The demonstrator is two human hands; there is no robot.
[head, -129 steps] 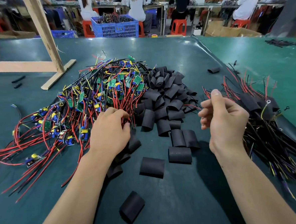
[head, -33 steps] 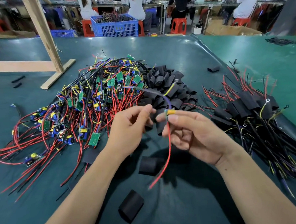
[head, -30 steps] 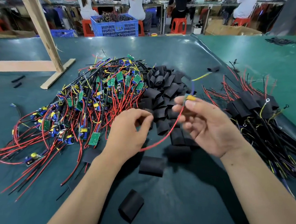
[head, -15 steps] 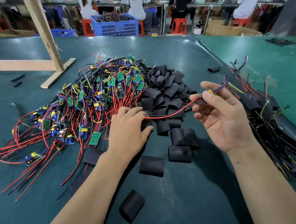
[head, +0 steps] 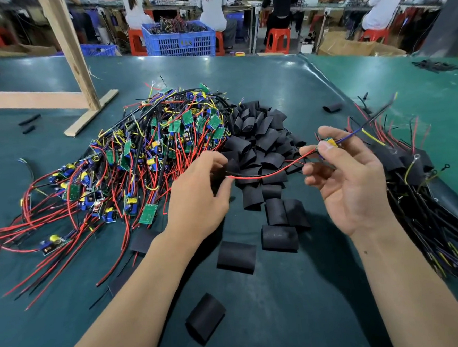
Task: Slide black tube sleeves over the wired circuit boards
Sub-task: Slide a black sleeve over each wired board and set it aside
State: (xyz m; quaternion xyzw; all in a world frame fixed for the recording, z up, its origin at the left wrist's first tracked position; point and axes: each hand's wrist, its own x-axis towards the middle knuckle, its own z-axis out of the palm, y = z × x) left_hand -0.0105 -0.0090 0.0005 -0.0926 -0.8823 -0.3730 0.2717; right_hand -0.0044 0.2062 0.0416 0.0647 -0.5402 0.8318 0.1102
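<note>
Currently right hand (head: 349,182) is pinching a small wired circuit board (head: 330,142) between thumb and forefinger, above the sleeve pile (head: 261,150). Left hand (head: 199,191) is pinching the board's red lead (head: 270,173) beside a black sleeve (head: 231,165); whether it is gripping that sleeve is unclear. Bare boards (head: 141,162) are lying left, sleeved boards (head: 410,167) right.

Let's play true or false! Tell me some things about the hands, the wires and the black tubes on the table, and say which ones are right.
1. The right hand pinches a small circuit board. True.
2. The left hand lies flat on the table. False: its fingers hold a black tube sleeve and the red wire.
3. The pile of bare boards lies left of the pile of black sleeves. True.
4. The blue crate stands between the hands. False: it is beyond the table's far edge.
</note>
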